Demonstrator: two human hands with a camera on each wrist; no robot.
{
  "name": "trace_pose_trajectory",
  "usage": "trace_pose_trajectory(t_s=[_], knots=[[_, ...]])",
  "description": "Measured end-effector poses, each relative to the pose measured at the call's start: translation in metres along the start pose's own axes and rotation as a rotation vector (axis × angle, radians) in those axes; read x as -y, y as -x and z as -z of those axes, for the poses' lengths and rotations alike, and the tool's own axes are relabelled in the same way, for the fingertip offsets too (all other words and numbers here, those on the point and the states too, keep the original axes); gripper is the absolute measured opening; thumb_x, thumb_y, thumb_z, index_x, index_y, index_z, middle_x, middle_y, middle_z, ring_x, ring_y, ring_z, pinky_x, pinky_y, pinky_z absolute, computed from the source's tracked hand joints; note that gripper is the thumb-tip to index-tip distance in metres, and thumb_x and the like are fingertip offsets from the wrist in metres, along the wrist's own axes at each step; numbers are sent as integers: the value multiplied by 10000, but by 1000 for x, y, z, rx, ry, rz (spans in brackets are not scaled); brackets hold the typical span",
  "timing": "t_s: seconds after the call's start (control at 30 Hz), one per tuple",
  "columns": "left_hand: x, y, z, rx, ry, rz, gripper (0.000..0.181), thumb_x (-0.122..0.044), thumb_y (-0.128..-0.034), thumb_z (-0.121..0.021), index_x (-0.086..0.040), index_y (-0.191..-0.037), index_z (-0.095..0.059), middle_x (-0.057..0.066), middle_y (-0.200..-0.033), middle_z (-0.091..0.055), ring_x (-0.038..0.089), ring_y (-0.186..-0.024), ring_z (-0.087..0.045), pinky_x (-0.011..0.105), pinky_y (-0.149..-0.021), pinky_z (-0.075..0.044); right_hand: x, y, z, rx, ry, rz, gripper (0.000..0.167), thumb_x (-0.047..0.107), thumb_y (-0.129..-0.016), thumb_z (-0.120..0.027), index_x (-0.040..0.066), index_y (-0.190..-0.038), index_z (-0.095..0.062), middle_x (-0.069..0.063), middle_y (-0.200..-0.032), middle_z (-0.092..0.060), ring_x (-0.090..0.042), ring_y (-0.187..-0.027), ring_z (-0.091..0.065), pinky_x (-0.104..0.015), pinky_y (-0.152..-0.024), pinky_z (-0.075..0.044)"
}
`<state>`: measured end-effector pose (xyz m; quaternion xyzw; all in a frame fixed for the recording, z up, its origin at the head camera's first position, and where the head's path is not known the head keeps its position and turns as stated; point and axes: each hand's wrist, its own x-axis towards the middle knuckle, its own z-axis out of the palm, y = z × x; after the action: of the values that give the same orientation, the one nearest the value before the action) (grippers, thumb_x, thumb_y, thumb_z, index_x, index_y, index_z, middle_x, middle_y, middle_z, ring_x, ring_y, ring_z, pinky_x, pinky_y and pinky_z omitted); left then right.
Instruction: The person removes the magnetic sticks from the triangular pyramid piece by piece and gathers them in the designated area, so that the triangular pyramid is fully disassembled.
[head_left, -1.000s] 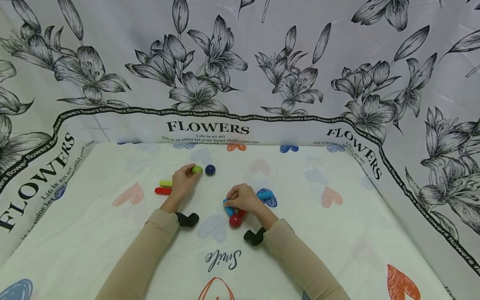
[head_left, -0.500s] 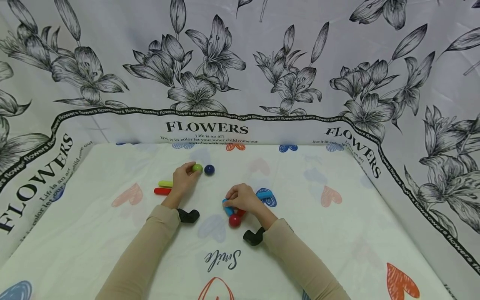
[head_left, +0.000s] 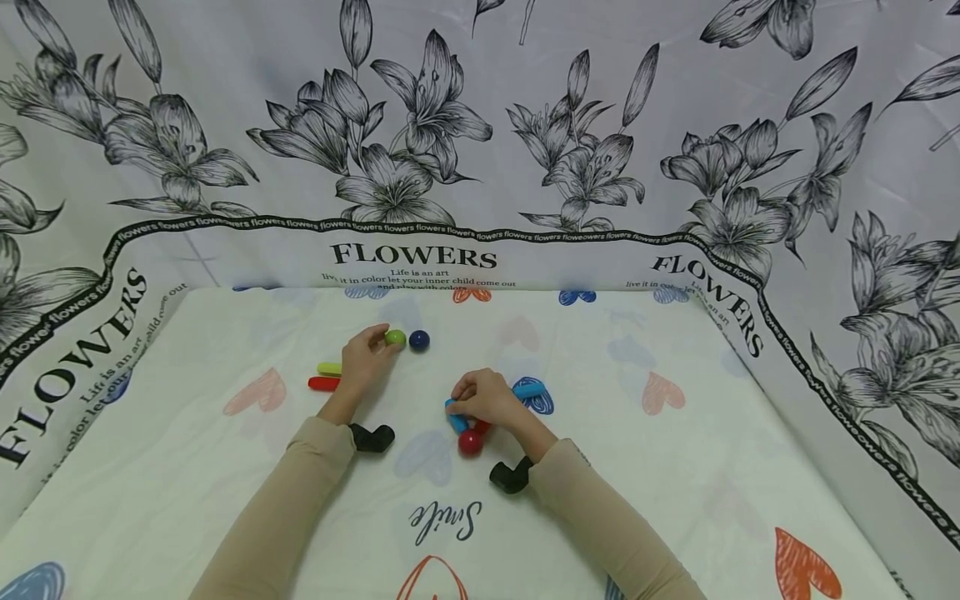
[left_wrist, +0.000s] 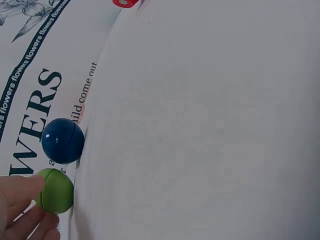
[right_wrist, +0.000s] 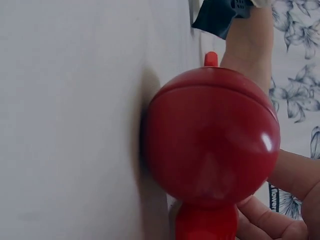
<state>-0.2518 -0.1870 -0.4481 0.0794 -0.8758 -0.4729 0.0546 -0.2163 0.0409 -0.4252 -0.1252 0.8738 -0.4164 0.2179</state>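
In the head view my left hand (head_left: 365, 360) pinches a green ball (head_left: 396, 339) between thumb and fingers. A dark blue ball (head_left: 419, 340) lies just right of it; in the left wrist view the green ball (left_wrist: 57, 192) and blue ball (left_wrist: 63, 140) are side by side. My right hand (head_left: 487, 397) holds a light blue stick (head_left: 457, 422) whose lower end meets a red ball (head_left: 470, 442). A red stick (head_left: 482, 427), partly under that hand, also reaches the ball. In the right wrist view the red ball (right_wrist: 212, 140) covers part of the fingers.
Left of my left hand lie a yellow stick (head_left: 329, 368) and a red stick (head_left: 324, 383), their right ends hidden. Another blue stick (head_left: 529, 390) lies right of my right hand. A flower-printed cloth (head_left: 570, 192) stands behind the table (head_left: 600, 517). Black wrist devices are worn.
My left hand has shifted very slightly left and toward me, with the green ball almost in the same place. The right hand, its blue stick and the red ball stay practically still.
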Motion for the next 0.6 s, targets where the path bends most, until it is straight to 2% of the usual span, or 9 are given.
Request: trace_pose_trajectory(t_s=[0.2, 0.33, 0.6], knots=[[-5, 8, 4, -16, 1, -76, 448, -86, -938, -595, 38, -1356, -493, 232, -1408, -519, 360, -1321, -494, 421, -1138, -411, -1, 3, 1, -7, 81, 67, 196, 209, -856, -730, 71, -991, -695, -90, -939, -700, -111, -730, -556, -172, -637, -463], [-7, 15, 4, -39, -21, -137, 432, -62, -917, -612, 47, -1326, -520, 250, -1366, -548, 377, -1288, -517, 437, -1116, -432, -2, 5, 1, -13, 126, 118, 189, 220, -861, -725, 78, -982, -696, -81, -941, -702, -116, -786, -550, -173, -682, -464], [-8, 25, 4, -96, -16, -221, 402, -27, -882, -646, 68, -1265, -564, 272, -1307, -585, 393, -1235, -552, 460, -1087, -456, -3, 16, 4, -30, 136, 193, 147, 182, -869, -711, 68, -959, -687, -83, -948, -709, -125, -838, -597, -221, -778, -547]])
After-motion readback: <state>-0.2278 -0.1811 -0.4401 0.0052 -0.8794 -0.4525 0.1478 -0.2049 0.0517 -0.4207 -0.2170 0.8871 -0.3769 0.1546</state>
